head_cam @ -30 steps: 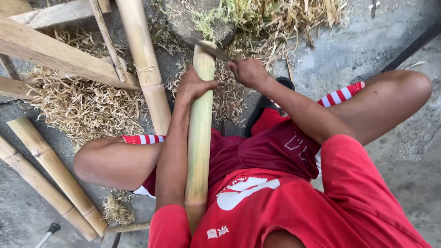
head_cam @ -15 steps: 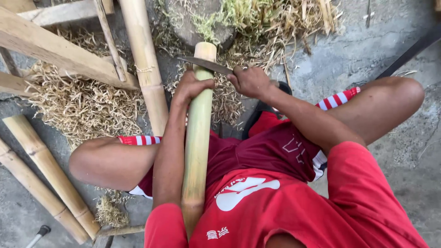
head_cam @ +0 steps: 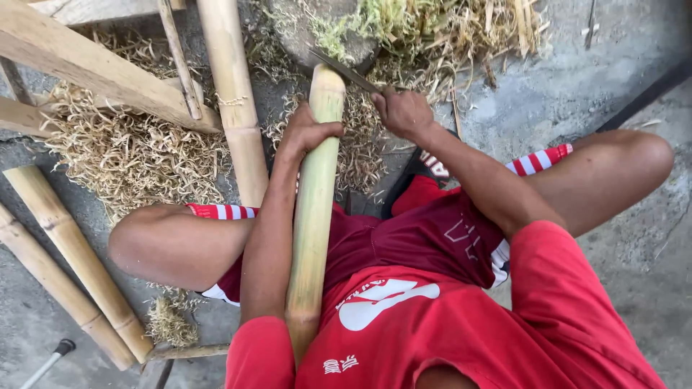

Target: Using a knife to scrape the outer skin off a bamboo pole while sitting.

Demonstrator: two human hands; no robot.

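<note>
Our left hand clamps its fingers round the bamboo to steady it mid-frame, while our right hand grips the knife against its top end.

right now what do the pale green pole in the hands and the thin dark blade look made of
Pale green pole: bamboo by the look, smooth and matte, with a node ring near its lower end. Thin dark blade: probably metal, dull grey; its handle is hidden inside the right hand.
</note>
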